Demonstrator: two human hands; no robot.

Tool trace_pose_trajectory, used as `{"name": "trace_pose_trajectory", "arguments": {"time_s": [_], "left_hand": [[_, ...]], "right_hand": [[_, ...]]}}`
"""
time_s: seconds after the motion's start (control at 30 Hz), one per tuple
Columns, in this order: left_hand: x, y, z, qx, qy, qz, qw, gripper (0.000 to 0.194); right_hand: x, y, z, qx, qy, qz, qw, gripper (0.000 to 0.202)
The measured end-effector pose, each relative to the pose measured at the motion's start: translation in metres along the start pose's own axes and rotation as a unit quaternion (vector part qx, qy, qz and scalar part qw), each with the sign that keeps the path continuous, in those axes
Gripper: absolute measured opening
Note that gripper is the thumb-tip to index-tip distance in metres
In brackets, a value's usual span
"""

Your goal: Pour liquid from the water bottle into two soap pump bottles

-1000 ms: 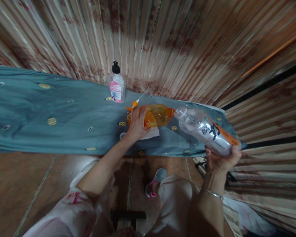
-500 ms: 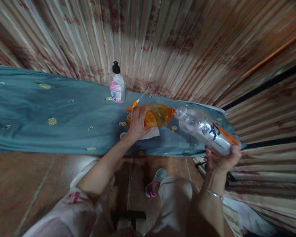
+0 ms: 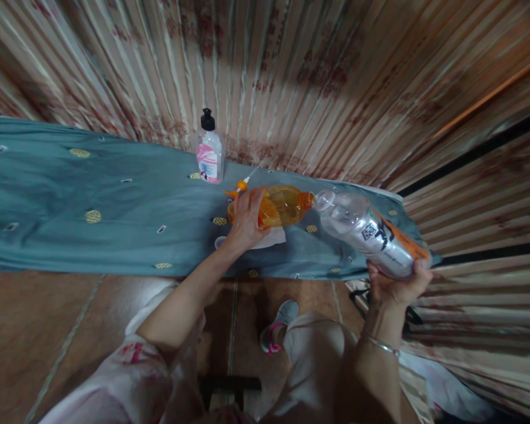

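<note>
My left hand (image 3: 248,221) is wrapped round the base end of an orange see-through bottle (image 3: 285,206), which lies tilted on its side with its open neck pointing right. In my right hand (image 3: 400,285) is a clear plastic bottle (image 3: 347,218) with a black, silver and orange label, held by its lower end. Its mouth points left and meets the mouth of the orange bottle. An orange pump top (image 3: 241,186) with a thin tube lies just behind my left hand. A white piece (image 3: 271,238) shows under the orange bottle.
A clear bottle (image 3: 209,156) with a black cap and pink label stands at the back of the narrow table, which has a teal cloth (image 3: 128,212). Beside my left wrist is a small round clear cap (image 3: 221,242). Pleated curtains (image 3: 265,76) hang behind and right.
</note>
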State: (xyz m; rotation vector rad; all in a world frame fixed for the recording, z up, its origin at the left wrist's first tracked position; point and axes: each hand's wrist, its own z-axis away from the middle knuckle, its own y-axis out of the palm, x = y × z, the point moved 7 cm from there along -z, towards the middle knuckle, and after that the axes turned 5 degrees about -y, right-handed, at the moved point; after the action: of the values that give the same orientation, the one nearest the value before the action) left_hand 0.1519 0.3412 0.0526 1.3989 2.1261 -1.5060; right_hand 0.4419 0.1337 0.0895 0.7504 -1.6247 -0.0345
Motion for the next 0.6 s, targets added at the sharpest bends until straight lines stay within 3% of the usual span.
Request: {"name": "trace_pose_trajectory", "arguments": {"time_s": [0.6], "left_hand": [[-0.0002, 0.0009, 0.0001, 0.000, 0.015, 0.002, 1.000, 0.101]], "right_hand": [[0.0009, 0.0008, 0.0009, -0.005, -0.001, -0.010, 1.000, 0.047]]}}
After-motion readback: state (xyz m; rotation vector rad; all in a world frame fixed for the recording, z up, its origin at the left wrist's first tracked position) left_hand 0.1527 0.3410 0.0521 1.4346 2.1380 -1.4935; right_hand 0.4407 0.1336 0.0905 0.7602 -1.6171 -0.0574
